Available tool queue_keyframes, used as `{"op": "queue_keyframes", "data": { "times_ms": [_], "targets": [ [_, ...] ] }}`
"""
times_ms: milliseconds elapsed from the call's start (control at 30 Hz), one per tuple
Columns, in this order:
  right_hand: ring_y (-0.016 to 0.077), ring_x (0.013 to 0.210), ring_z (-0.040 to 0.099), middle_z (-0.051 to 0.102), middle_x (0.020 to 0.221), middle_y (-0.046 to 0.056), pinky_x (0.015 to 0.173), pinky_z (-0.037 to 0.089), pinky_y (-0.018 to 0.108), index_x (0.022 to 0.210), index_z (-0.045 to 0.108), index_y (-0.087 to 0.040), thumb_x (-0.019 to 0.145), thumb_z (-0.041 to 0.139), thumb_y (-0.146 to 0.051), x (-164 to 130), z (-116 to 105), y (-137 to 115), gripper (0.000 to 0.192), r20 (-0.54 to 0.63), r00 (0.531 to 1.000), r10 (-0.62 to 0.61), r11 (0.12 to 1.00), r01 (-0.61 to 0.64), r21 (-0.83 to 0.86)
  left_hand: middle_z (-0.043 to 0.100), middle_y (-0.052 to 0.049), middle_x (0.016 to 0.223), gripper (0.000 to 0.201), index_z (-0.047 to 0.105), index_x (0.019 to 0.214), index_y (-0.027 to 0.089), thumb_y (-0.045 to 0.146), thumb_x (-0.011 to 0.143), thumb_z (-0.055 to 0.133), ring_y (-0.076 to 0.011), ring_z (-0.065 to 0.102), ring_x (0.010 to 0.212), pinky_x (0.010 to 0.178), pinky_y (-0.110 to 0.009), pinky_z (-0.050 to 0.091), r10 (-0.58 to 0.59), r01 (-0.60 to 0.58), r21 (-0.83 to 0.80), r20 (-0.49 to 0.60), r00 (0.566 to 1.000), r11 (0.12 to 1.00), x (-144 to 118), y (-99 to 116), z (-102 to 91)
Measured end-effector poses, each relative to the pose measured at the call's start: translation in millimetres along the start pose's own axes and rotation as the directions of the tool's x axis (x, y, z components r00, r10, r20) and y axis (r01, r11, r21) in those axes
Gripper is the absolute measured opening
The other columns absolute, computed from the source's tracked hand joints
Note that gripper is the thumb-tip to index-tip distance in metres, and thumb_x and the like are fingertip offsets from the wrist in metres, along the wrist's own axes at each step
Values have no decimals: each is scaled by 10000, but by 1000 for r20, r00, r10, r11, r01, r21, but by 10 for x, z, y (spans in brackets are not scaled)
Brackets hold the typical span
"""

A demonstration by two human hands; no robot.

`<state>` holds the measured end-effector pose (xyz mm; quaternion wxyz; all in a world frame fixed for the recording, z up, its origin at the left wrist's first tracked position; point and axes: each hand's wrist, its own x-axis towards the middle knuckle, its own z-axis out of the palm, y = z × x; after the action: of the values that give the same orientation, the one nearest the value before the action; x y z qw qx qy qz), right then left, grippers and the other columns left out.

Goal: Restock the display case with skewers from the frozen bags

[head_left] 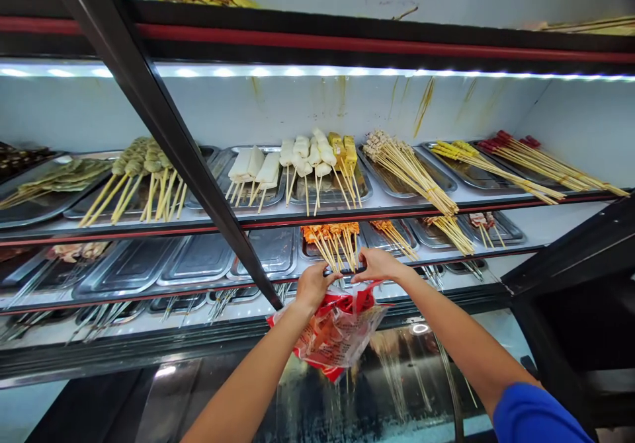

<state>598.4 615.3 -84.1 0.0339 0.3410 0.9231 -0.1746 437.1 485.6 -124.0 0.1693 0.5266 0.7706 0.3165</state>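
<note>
Hands at the middle shelf of the skewer case. Left hand (311, 285) closed on the top of a red plastic bag (333, 332), which hangs below the shelf edge. Right hand (378, 264) pinches the sticks of the orange skewers (331, 235) lying in a steel tray (313, 250). Neighbouring tray (272, 250) bare.

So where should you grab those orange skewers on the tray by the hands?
Probably by the bare wooden stick ends, coming from the front edge of the shelf. The orange food-tipped skewers lie flat on the shallow silver metal tray with the food toward the back and the sticks fanning toward the right hand, so fingers reach clean wood first.
</note>
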Motion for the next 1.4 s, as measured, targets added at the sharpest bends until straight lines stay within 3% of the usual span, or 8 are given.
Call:
{"op": "queue_keyframes", "data": {
  "times_ms": [200,367,500,633,867,1000,1200,1400],
  "targets": [
    [198,775,624,680,829,73,564,336,246,821,614,-182,746,489,-624,129,73,-45,465,-31,1000,7,998,-9,-66,689,-63,833,318,681,827,176,434,840,496,-176,604,763,634,-246,373,-32,32,-5,-19,999,999,34,16,1],
    [181,740,609,675,828,65,560,358,233,883,619,-158,645,630,-576,123,43,43,482,46,999,-27,1000,26,18,686,-46,842,306,681,871,190,464,769,590,-177,607,783,631,-237,388,-53,54,-26,36,998,998,68,-23,4],
    [152,695,589,664,811,54,572,387,223,932,617,-135,604,672,-554,120,64,186,535,92,994,-53,984,37,175,685,-75,888,414,657,1003,156,463,726,648,-191,618,816,702,-262,423,-93,92,-43,-36,995,995,48,-65,12],
    [138,686,580,660,805,41,581,390,220,940,618,-146,600,660,-575,91,131,239,549,41,999,-35,965,23,259,689,-59,907,380,662,1006,174,437,732,653,-179,618,819,725,-260,423,-71,63,-94,-90,993,994,-26,-72,7],
    [167,697,580,669,778,60,546,325,236,793,643,-182,653,500,-720,130,176,32,574,-8,997,78,994,-77,77,667,-22,706,309,705,753,190,434,821,529,-132,552,649,588,-230,341,-47,44,-49,-61,997,998,-34,-31,68],
    [186,713,592,671,789,86,529,304,241,767,638,-170,671,492,-708,189,198,-16,565,-20,993,118,993,-117,11,641,-11,640,334,707,718,188,448,818,523,-121,518,595,541,-233,297,-58,55,-47,-51,997,997,-8,-3,50],
    [134,642,567,664,745,31,535,329,211,822,637,-154,618,684,-482,126,190,125,389,37,996,-86,976,77,206,690,-27,752,258,712,792,184,418,773,607,-143,594,687,633,-229,389,-35,24,-115,-88,996,993,-68,-91,7],
    [127,630,550,655,694,35,557,327,220,744,657,-156,758,537,-514,164,265,104,378,-54,994,-95,975,104,195,698,-63,959,282,691,942,181,385,755,641,-191,627,909,824,-277,445,-2,-27,-139,-204,979,990,-276,-108,-41]
  ]
}}
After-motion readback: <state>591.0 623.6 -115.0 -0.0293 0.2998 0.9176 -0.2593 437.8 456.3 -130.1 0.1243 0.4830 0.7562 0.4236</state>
